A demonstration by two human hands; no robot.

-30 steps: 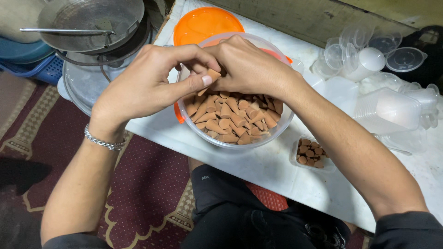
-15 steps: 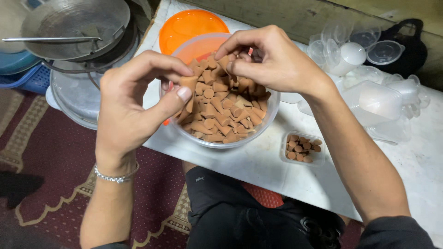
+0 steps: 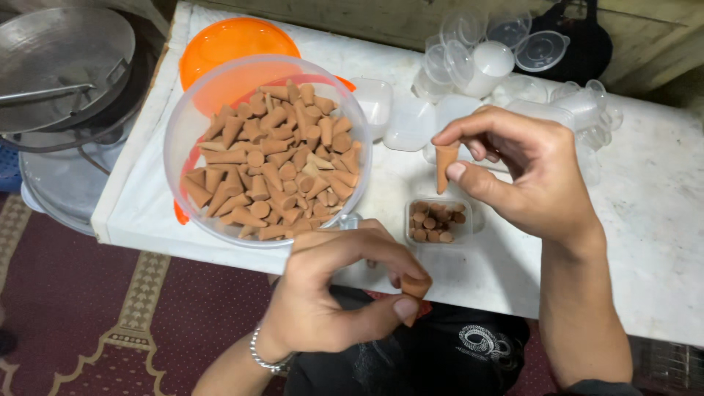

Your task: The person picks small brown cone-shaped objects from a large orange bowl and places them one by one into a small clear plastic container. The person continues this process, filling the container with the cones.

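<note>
The right hand (image 3: 539,180) pinches a brown cone (image 3: 444,166) between thumb and forefinger, the other fingers curled loosely behind. The cone's long axis runs close to vertical: its wide end sits up under the forefinger tip, and the narrow tip points down, just past the thumb pad. Directly below those fingertips, and apart from them, sits a small clear box (image 3: 438,219) already packed with cones standing on end (their round bases face up).

The left hand (image 3: 334,293) is closed on a second cone (image 3: 416,287), gripped between thumb tip and the bent forefinger. Only its rounded butt shows, so its direction is hard to read; it seems to lie roughly along the thumb. This hand hangs off the near edge of the white table (image 3: 660,220), above the person's dark lap.

Beyond the left knuckles stands a big clear bowl (image 3: 192,117) heaped with loose cones lying every which way, an orange lid (image 3: 220,44) behind it. Past the right fingertips lie stacked empty clear containers (image 3: 484,62).
</note>
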